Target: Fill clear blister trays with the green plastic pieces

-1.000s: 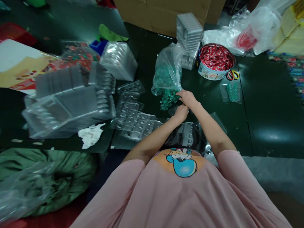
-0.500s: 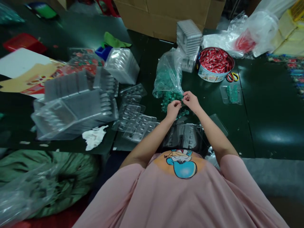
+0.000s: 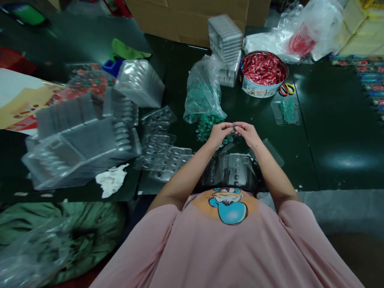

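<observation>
My left hand [image 3: 219,133] and my right hand [image 3: 247,133] meet fingertip to fingertip over the dark table. Between them they pinch a small green plastic piece [image 3: 234,127], whose exact kind I cannot make out. Just left of my hands, a pile of translucent green pieces [image 3: 207,123] spills from the mouth of a clear plastic bag [image 3: 204,94]. A few loose green pieces [image 3: 228,140] lie beneath my fingers. Closer to my body, clear moulded plastic trays [image 3: 235,170] lie between my forearms.
Stacked clear trays [image 3: 81,148] fill the left, with loose trays [image 3: 169,160] beside them. A round tin [image 3: 261,91] of red wrapped items, scissors [image 3: 287,89] and a clear pack of green pieces [image 3: 287,111] stand right. A cardboard box [image 3: 192,22] rises behind.
My hands have come together a little away from the green pile, and a small green piece now shows between their fingertips. The whole view has shifted slightly.
</observation>
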{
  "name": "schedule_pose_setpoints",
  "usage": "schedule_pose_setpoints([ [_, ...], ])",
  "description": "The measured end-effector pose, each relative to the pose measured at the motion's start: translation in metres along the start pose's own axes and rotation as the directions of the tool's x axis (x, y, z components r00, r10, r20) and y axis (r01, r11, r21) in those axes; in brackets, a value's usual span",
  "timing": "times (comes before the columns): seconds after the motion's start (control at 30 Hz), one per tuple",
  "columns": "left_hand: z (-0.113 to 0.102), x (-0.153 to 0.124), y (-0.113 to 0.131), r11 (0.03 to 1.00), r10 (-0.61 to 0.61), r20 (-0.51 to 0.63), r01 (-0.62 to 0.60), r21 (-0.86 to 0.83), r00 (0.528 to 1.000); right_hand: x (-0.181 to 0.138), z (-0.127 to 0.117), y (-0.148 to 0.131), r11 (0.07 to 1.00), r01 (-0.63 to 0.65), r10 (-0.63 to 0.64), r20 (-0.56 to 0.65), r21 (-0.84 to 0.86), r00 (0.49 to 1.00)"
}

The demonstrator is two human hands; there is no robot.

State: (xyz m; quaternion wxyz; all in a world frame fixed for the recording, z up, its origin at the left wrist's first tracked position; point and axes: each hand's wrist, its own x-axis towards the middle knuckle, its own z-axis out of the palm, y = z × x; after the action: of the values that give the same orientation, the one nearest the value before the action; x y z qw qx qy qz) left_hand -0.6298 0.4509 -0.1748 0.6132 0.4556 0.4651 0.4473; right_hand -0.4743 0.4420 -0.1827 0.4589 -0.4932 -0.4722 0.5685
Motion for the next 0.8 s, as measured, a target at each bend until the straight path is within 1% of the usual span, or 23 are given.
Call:
schedule_pose_setpoints([
  [0.13,-0.005,0.000,0.000,0.999,-0.011,0.073,0.008,0.035,0.997,-0.003,-0.003,-0.002,0.999,-0.051,0.051,0.044,0.013,0.998],
  [0.23,-0.006,0.001,-0.001,0.998,0.008,0.073,-0.012,0.061,0.997,-0.005,-0.004,-0.005,0.995,-0.092,0.090,0.048,0.037,0.995],
  [0.3,-0.006,0.002,-0.002,0.997,0.018,0.069,-0.023,0.067,0.997,-0.005,-0.004,-0.007,0.996,-0.080,0.078,0.035,0.037,0.996],
  [0.37,-0.006,0.002,0.000,0.997,0.023,0.092,-0.029,0.065,0.995,-0.007,-0.004,-0.009,0.998,-0.051,0.050,0.029,0.035,0.998],
  [0.43,-0.008,0.002,0.003,0.998,0.013,0.147,-0.023,0.065,0.989,-0.009,-0.004,-0.011,0.999,-0.027,0.025,0.036,0.042,0.999],
  [0.5,-0.010,0.002,0.009,0.998,-0.021,0.227,0.006,0.065,0.974,-0.012,-0.004,-0.011,0.998,-0.019,0.015,0.063,0.066,0.998],
  [0.57,-0.012,0.001,0.014,0.997,-0.069,0.317,0.053,0.057,0.946,-0.015,-0.004,-0.010,0.995,-0.031,0.021,0.104,0.094,0.994],
  [0.63,-0.013,0.001,0.017,0.995,-0.095,0.385,0.091,0.030,0.918,-0.016,-0.003,-0.009,0.992,-0.055,0.039,0.139,0.111,0.990],
  [0.7,-0.013,0.002,0.018,0.994,-0.089,0.396,0.106,-0.020,0.914,-0.017,-0.001,-0.008,0.990,-0.071,0.052,0.151,0.121,0.987],
  [0.8,-0.007,0.002,0.014,0.985,-0.049,0.324,0.098,-0.138,0.945,-0.015,0.002,-0.009,0.982,-0.084,0.063,0.128,0.167,0.990],
])
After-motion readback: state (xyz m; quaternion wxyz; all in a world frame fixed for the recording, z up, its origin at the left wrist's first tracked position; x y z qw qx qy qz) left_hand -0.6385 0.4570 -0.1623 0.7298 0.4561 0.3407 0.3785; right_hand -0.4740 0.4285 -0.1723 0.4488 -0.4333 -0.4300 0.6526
